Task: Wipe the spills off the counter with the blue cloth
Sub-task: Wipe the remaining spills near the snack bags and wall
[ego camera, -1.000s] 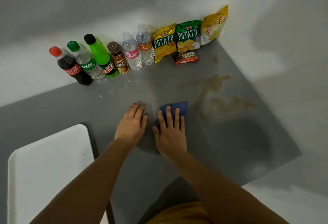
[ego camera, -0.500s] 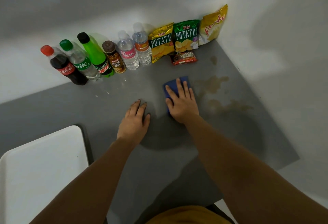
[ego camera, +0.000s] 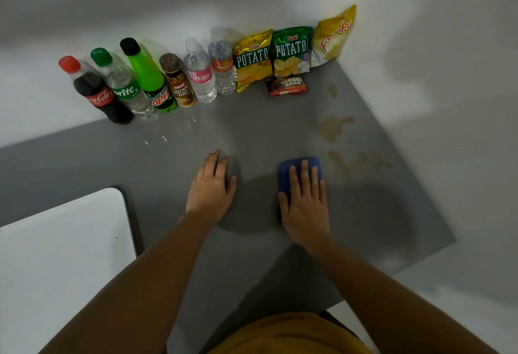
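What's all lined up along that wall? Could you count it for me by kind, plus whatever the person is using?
Soft drink bottles: 3, Coca-Cola, Sprite, Mountain Dew
Coffee bottles: 1, Kopiko
Water bottles: 2, Refresh, orange-label
Chip bags: 3, yellow Oishi, green Oishi, Funky
Chocolate bars: 1
Blue cloths: 1
Total: 11
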